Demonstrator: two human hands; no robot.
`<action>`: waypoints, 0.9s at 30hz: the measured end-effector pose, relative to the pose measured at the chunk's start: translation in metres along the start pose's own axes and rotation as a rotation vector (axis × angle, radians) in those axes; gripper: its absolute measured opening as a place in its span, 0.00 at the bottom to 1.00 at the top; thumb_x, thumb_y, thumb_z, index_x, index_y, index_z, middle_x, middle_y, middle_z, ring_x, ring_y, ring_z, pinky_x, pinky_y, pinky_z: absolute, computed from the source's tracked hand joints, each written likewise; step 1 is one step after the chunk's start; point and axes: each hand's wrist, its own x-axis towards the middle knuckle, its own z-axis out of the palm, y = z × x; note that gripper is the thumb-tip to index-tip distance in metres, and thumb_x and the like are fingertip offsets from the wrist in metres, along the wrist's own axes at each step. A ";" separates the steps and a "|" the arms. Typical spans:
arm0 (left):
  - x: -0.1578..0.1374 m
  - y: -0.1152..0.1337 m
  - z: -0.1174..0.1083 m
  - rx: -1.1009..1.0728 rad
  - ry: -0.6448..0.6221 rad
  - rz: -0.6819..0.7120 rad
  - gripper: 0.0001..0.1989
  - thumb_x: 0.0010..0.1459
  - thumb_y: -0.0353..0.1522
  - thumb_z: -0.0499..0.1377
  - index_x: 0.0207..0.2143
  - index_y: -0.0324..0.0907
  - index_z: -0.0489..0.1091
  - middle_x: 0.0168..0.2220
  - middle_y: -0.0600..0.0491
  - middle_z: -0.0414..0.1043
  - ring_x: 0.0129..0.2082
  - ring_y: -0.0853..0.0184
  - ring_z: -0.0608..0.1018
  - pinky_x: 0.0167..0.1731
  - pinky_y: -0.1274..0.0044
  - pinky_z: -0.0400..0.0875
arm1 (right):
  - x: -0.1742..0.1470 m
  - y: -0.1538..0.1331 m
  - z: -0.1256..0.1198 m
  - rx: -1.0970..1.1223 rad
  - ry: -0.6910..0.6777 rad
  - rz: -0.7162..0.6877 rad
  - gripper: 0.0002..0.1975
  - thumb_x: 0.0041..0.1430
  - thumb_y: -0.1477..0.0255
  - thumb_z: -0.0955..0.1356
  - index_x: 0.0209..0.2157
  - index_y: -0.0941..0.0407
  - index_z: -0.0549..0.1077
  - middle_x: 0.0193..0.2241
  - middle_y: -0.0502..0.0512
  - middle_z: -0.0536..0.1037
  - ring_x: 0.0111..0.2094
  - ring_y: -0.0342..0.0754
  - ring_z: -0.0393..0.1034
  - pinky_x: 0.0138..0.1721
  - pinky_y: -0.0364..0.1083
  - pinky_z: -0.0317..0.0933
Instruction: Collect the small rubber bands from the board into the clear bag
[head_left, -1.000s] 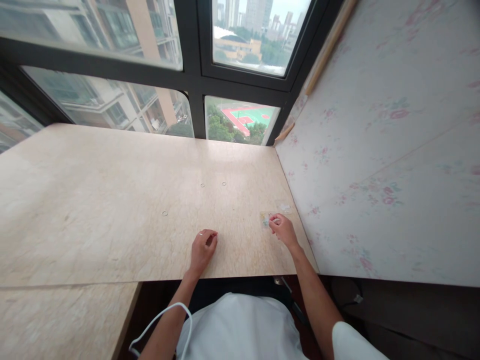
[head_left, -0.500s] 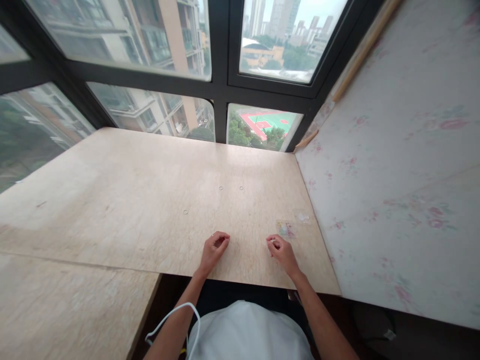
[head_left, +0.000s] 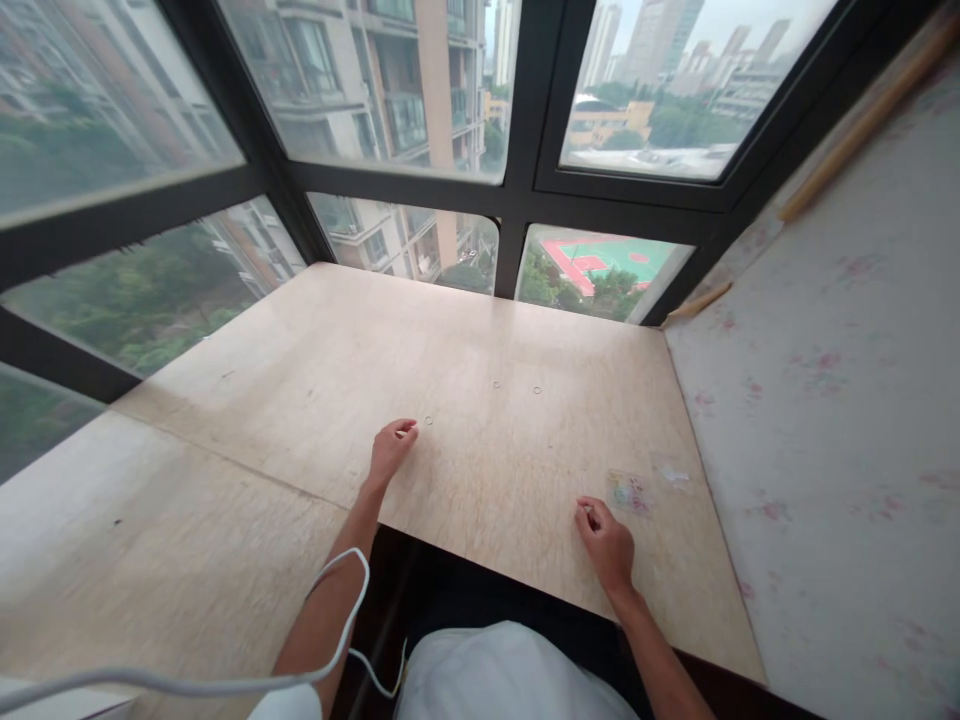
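My left hand is stretched forward over the table, its thumb and fingers slightly apart, with nothing seen between them. Just right of its fingertips lies a small thin ring, apart from the hand. Two more thin rings, a middle ring and a right ring, lie flat farther back. My right hand rests near the front of the table with thumb and fingers pinched; what they hold, if anything, is too small to make out. Beside it sits a clear plastic packet of small coloured pieces.
A crumpled clear wrapper lies near the flowered wall on the right. Dark window frames stand behind the pale table. A white cable loops over my left forearm.
My left hand has moved forward and left, to beside the nearest ring. My right hand stays pinched near the packet. The camera view has turned to the left.
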 end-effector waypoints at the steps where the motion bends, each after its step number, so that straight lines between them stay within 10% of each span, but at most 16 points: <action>1: 0.005 0.000 0.000 0.089 -0.026 0.020 0.13 0.51 0.34 0.57 0.39 0.41 0.74 0.34 0.50 0.74 0.31 0.67 0.74 0.36 0.76 0.68 | 0.000 0.000 0.000 0.000 0.005 -0.001 0.22 0.56 0.57 0.58 0.36 0.55 0.76 0.22 0.55 0.78 0.23 0.50 0.71 0.25 0.44 0.57; 16: 0.017 0.019 0.019 0.399 -0.156 0.152 0.06 0.57 0.31 0.53 0.31 0.41 0.69 0.33 0.48 0.71 0.34 0.63 0.72 0.33 0.76 0.61 | -0.001 0.001 -0.003 0.051 -0.004 -0.018 0.20 0.57 0.59 0.59 0.36 0.56 0.75 0.22 0.55 0.78 0.24 0.50 0.72 0.26 0.43 0.58; 27: -0.010 0.052 0.044 -0.054 -0.253 0.202 0.04 0.56 0.31 0.50 0.28 0.41 0.61 0.23 0.55 0.65 0.24 0.71 0.68 0.26 0.79 0.62 | -0.004 0.002 -0.004 0.083 -0.031 -0.048 0.18 0.58 0.62 0.59 0.36 0.55 0.76 0.25 0.54 0.79 0.26 0.47 0.73 0.28 0.41 0.58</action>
